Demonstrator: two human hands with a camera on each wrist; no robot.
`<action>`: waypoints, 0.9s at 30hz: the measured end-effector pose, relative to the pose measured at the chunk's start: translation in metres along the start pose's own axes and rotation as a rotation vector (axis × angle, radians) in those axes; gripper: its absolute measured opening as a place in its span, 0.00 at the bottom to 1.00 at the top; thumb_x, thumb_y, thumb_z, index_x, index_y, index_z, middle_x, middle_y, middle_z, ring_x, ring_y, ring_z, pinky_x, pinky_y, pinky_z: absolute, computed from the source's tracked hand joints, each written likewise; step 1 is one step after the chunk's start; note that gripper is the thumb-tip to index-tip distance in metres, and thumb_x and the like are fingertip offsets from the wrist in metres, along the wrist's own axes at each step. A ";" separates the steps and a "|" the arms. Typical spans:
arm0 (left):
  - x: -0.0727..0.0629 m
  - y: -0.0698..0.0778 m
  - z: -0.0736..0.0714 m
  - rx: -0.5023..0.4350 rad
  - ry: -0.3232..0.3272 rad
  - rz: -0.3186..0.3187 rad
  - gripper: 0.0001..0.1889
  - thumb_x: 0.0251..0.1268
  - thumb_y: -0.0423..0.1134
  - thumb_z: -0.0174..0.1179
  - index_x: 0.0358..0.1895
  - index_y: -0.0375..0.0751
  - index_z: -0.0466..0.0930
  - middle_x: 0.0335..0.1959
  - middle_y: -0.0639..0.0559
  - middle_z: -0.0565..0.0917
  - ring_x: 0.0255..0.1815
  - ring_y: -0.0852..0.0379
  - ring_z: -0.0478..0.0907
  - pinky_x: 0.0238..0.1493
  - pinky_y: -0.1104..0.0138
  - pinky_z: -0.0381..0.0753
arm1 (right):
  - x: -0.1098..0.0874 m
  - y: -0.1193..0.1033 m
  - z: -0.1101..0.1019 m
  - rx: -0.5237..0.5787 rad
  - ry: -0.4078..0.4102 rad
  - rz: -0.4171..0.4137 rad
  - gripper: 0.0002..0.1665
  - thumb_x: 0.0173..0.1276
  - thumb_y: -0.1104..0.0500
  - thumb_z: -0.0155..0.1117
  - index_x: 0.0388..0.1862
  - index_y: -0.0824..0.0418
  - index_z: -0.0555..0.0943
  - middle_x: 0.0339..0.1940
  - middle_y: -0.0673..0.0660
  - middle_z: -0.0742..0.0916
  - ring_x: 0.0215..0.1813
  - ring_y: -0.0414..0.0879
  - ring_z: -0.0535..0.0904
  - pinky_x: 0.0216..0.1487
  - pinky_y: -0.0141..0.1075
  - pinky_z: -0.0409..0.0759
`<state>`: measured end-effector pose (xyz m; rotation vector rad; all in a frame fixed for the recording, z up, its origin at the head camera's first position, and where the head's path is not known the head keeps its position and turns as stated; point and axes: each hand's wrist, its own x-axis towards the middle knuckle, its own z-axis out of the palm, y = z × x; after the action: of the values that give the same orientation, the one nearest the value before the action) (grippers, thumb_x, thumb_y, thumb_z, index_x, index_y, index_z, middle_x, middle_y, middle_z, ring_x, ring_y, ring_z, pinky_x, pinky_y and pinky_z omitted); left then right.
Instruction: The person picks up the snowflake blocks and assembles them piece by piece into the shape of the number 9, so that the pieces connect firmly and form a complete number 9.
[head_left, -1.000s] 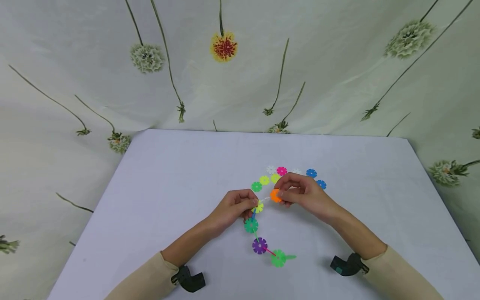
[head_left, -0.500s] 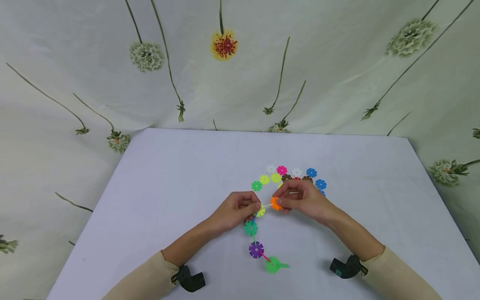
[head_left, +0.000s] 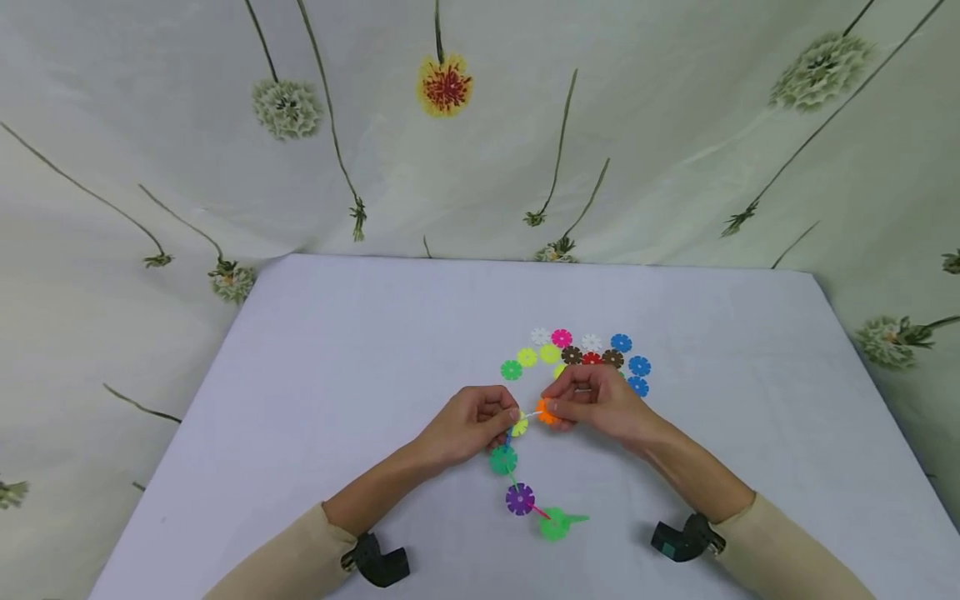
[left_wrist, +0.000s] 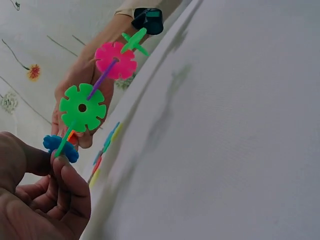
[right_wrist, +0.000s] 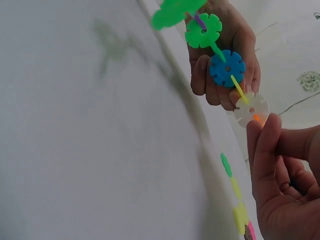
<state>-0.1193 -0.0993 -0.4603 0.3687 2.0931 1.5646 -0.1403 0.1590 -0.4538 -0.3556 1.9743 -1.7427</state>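
My left hand [head_left: 471, 427] pinches a chain of slotted plastic snowflake discs near its yellow disc [head_left: 519, 426] and blue disc [left_wrist: 60, 148]. Below it the chain hangs, with a teal disc [head_left: 503, 460], a purple disc [head_left: 520, 499] and a bright green disc [head_left: 555, 525]. Between thumb and fingers my right hand [head_left: 600, 406] holds an orange disc [head_left: 547, 411]. A whitish translucent disc [right_wrist: 251, 111], at the chain's upper end, meets the orange edge at my right fingertips. The orange disc is mostly hidden by fingers in the right wrist view.
Loose discs lie on the white table [head_left: 360, 333] behind my right hand, among them a green disc [head_left: 512, 370], a pink disc [head_left: 562, 338] and a blue disc [head_left: 640, 366]. A flower-print cloth [head_left: 480, 183] hangs behind the table.
My right hand has come down toward me with the orange disc, uncovering brown and red discs behind it. My left hand has lowered slightly, and the hanging chain has swung a little.
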 end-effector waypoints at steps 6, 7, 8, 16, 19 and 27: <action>-0.002 0.004 -0.001 0.013 0.027 0.032 0.08 0.81 0.37 0.59 0.44 0.36 0.83 0.28 0.54 0.80 0.27 0.60 0.76 0.31 0.73 0.80 | -0.001 -0.007 0.002 -0.001 0.023 0.014 0.12 0.74 0.63 0.72 0.51 0.69 0.85 0.44 0.58 0.91 0.38 0.50 0.94 0.48 0.39 0.93; -0.002 0.004 -0.002 0.003 0.022 0.037 0.08 0.81 0.37 0.58 0.44 0.36 0.82 0.28 0.54 0.80 0.28 0.59 0.77 0.31 0.73 0.80 | -0.002 -0.008 0.001 -0.008 0.020 0.016 0.12 0.75 0.62 0.71 0.52 0.68 0.85 0.45 0.58 0.91 0.39 0.51 0.94 0.49 0.38 0.93; -0.003 0.005 -0.002 -0.010 0.017 0.043 0.08 0.81 0.37 0.58 0.44 0.35 0.82 0.28 0.54 0.80 0.28 0.59 0.77 0.32 0.73 0.81 | -0.002 -0.009 0.000 -0.014 0.017 0.018 0.13 0.75 0.62 0.71 0.53 0.68 0.86 0.46 0.58 0.91 0.40 0.52 0.94 0.49 0.38 0.92; -0.006 0.004 -0.004 -0.169 -0.057 0.046 0.10 0.82 0.39 0.58 0.48 0.33 0.80 0.29 0.49 0.86 0.28 0.59 0.84 0.38 0.68 0.90 | -0.005 -0.017 -0.011 0.034 -0.034 0.012 0.21 0.79 0.61 0.66 0.67 0.65 0.82 0.51 0.57 0.88 0.46 0.53 0.93 0.56 0.37 0.91; -0.006 0.003 -0.005 -0.188 -0.108 0.049 0.11 0.82 0.40 0.57 0.48 0.34 0.80 0.30 0.51 0.88 0.28 0.59 0.85 0.39 0.68 0.90 | -0.006 -0.020 -0.011 0.031 -0.037 0.004 0.23 0.78 0.61 0.67 0.67 0.68 0.79 0.44 0.56 0.87 0.46 0.56 0.93 0.55 0.39 0.92; -0.002 0.009 0.000 -0.167 -0.055 0.127 0.11 0.83 0.42 0.56 0.49 0.36 0.80 0.29 0.54 0.79 0.27 0.61 0.73 0.32 0.73 0.78 | -0.005 -0.026 -0.002 0.049 -0.103 0.023 0.24 0.75 0.62 0.70 0.64 0.69 0.73 0.41 0.57 0.90 0.45 0.55 0.94 0.52 0.43 0.93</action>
<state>-0.1178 -0.0977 -0.4514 0.4865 1.9141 1.7677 -0.1400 0.1592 -0.4276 -0.3955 1.8533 -1.7202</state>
